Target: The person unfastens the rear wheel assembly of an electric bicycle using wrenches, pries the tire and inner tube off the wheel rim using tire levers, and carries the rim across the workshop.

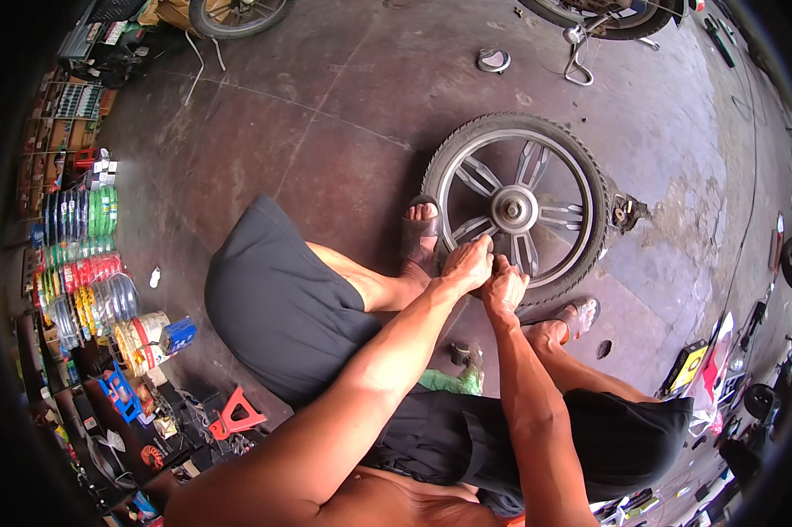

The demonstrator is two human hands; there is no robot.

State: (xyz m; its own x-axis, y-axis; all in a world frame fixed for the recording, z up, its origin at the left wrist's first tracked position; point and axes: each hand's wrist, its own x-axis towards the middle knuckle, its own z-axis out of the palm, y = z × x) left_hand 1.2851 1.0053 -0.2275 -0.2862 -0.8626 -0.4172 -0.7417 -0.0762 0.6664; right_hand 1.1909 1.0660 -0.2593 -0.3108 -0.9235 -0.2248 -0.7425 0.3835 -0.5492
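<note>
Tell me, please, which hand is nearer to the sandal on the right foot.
Right. The right hand is at the wheel's near edge, left of that sandal; the left hand is farther left and slightly higher in the picture.

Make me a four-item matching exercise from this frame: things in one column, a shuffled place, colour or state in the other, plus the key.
1. Wheel
2. Left hand and right hand
3. Shorts
4. Triangular stand, lower left

A. Black
B. Lying flat on the floor
C. Red-orange
D. Close together at the wheel's near edge

Pairs: 1-B, 2-D, 3-A, 4-C
</note>
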